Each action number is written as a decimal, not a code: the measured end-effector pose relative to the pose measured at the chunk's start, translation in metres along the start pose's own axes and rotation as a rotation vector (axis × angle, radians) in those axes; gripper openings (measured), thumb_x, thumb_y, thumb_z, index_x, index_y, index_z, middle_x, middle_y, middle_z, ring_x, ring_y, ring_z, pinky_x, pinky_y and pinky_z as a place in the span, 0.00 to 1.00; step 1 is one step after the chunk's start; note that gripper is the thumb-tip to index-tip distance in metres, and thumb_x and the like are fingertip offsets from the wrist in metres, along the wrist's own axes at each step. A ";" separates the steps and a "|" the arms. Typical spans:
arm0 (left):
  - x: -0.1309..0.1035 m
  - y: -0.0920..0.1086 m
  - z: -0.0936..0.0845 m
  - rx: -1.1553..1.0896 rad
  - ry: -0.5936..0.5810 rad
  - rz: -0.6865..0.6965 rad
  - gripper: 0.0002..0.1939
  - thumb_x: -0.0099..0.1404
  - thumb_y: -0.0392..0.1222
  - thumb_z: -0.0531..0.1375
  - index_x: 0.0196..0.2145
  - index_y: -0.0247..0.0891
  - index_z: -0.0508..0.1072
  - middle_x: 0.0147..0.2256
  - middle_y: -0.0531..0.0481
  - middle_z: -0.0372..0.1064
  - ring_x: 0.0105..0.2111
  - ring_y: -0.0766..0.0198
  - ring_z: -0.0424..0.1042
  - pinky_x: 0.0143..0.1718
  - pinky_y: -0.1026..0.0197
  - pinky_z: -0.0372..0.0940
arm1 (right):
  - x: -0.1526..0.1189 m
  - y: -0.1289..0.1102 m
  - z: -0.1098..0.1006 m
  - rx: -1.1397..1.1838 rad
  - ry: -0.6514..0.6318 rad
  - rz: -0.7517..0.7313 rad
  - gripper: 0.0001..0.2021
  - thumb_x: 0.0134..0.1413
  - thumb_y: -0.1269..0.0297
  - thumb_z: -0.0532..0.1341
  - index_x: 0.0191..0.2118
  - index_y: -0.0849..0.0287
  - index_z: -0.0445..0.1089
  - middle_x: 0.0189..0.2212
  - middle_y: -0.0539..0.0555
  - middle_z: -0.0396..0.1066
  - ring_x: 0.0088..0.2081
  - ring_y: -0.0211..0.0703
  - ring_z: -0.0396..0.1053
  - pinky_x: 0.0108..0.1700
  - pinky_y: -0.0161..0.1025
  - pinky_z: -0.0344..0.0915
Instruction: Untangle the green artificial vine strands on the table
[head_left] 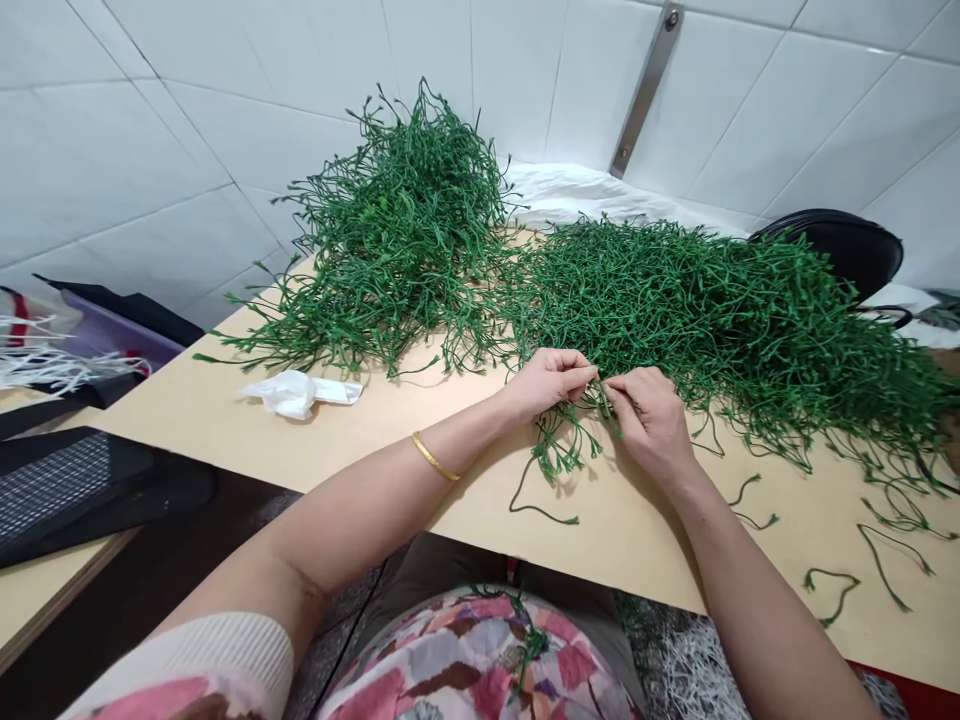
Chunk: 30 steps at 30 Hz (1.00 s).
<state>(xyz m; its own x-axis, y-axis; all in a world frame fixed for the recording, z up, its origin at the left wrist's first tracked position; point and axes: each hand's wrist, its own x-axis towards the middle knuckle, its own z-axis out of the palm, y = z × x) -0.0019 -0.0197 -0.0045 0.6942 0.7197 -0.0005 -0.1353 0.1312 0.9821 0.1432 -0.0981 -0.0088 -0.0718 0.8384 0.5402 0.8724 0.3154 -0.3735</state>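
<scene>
We face a white tiled wall (300, 50) across a pale wooden table (382, 470). On it, the longer heap of green cords (675, 300) spreads from the middle toward the right edge; the taller heap of green cords (405, 210) stands to its left, and their loose ends meet between them. A white sheet (570, 185) lies behind both, against the wall.

At our far left a black mesh-panelled article (60, 480), perhaps a bag, lies beside the table; we cannot tell whether it holds anything. Behind it, white strands (56, 370) lie across dark material near a purple article (120, 325). At the back right a rounded black case (840, 245) stands partly behind the longer heap, its contents hidden from us.

Our left hand (551, 382) and right hand (652, 420) nearly meet at the front edge of that heap. The left has thumb and forefinger closed in a pinch on a small bunch of green cords (559, 445), whose forked ends hang below it onto the table. The right also has thumb and forefinger drawn together, pinching green cord just beside the left fingertips.

A crumpled white tissue (292, 393) lies before the taller heap. One single cord (544, 515) curls below the bunch.
</scene>
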 end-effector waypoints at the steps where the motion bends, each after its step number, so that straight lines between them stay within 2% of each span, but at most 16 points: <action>1: 0.000 0.000 0.000 -0.006 -0.003 -0.011 0.11 0.52 0.44 0.60 0.22 0.32 0.65 0.15 0.57 0.55 0.16 0.77 0.50 0.19 0.68 0.42 | 0.000 -0.001 0.000 0.043 -0.006 0.016 0.08 0.55 0.66 0.52 0.30 0.58 0.67 0.27 0.52 0.67 0.32 0.42 0.61 0.38 0.42 0.57; 3: 0.000 0.000 0.000 -0.034 -0.019 -0.031 0.08 0.52 0.40 0.59 0.25 0.31 0.67 0.16 0.56 0.57 0.16 0.76 0.52 0.19 0.68 0.42 | 0.001 -0.003 -0.001 0.151 -0.024 0.088 0.08 0.56 0.65 0.52 0.29 0.58 0.65 0.25 0.51 0.66 0.30 0.40 0.61 0.35 0.39 0.57; 6: -0.002 0.002 0.001 -0.100 -0.060 -0.059 0.05 0.51 0.35 0.58 0.28 0.31 0.69 0.17 0.56 0.60 0.16 0.77 0.52 0.19 0.68 0.43 | 0.002 -0.007 -0.003 0.319 -0.033 0.271 0.09 0.56 0.63 0.51 0.28 0.58 0.64 0.23 0.49 0.64 0.25 0.37 0.60 0.29 0.35 0.56; 9: -0.003 0.003 0.003 -0.112 -0.065 -0.068 0.04 0.49 0.32 0.59 0.26 0.31 0.68 0.20 0.53 0.66 0.18 0.76 0.58 0.21 0.69 0.49 | 0.002 -0.008 -0.005 0.439 -0.031 0.371 0.10 0.57 0.61 0.51 0.28 0.58 0.63 0.22 0.48 0.64 0.25 0.36 0.60 0.28 0.34 0.56; 13: -0.003 0.002 0.005 -0.080 -0.032 -0.048 0.04 0.48 0.32 0.60 0.22 0.31 0.66 0.22 0.49 0.69 0.21 0.73 0.64 0.25 0.67 0.55 | 0.002 -0.007 -0.005 0.522 -0.056 0.378 0.11 0.57 0.59 0.51 0.28 0.58 0.63 0.23 0.49 0.64 0.27 0.36 0.61 0.30 0.34 0.57; 20: -0.005 0.003 0.007 -0.123 -0.077 -0.053 0.04 0.48 0.32 0.60 0.23 0.31 0.67 0.23 0.50 0.70 0.25 0.70 0.68 0.33 0.63 0.60 | 0.003 -0.005 -0.001 0.538 -0.115 0.378 0.14 0.56 0.55 0.52 0.25 0.58 0.63 0.22 0.49 0.63 0.26 0.36 0.60 0.30 0.35 0.57; 22: -0.006 0.003 0.008 -0.082 -0.056 -0.047 0.05 0.48 0.33 0.60 0.21 0.32 0.65 0.21 0.52 0.67 0.24 0.71 0.66 0.31 0.64 0.59 | 0.003 -0.004 -0.002 0.586 -0.097 0.419 0.15 0.56 0.54 0.52 0.27 0.59 0.65 0.23 0.50 0.65 0.27 0.37 0.62 0.31 0.36 0.59; 25: -0.005 0.001 0.009 0.042 -0.024 -0.004 0.07 0.48 0.34 0.61 0.19 0.32 0.64 0.18 0.57 0.60 0.20 0.75 0.58 0.26 0.67 0.53 | 0.002 0.001 -0.007 0.686 -0.053 0.472 0.19 0.57 0.50 0.48 0.32 0.58 0.68 0.28 0.52 0.68 0.31 0.40 0.66 0.33 0.37 0.62; 27: -0.005 0.000 0.008 0.130 -0.017 0.031 0.08 0.48 0.35 0.61 0.19 0.32 0.64 0.17 0.58 0.56 0.19 0.76 0.54 0.24 0.67 0.50 | 0.002 0.003 -0.010 0.694 -0.085 0.415 0.21 0.56 0.48 0.47 0.35 0.57 0.68 0.32 0.53 0.70 0.35 0.42 0.67 0.35 0.38 0.62; 30: -0.003 -0.002 0.007 0.204 -0.021 0.049 0.08 0.48 0.36 0.60 0.18 0.33 0.63 0.17 0.59 0.54 0.19 0.75 0.52 0.23 0.67 0.48 | 0.003 0.000 -0.014 0.534 -0.182 0.263 0.17 0.50 0.49 0.56 0.38 0.57 0.67 0.33 0.53 0.70 0.37 0.43 0.67 0.38 0.38 0.62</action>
<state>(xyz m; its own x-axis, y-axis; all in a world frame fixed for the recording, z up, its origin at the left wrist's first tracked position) 0.0008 -0.0272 -0.0049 0.7051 0.7073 0.0500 -0.0248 -0.0459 0.9986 0.1498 -0.1013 0.0031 -0.0102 0.9658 0.2593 0.5131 0.2276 -0.8276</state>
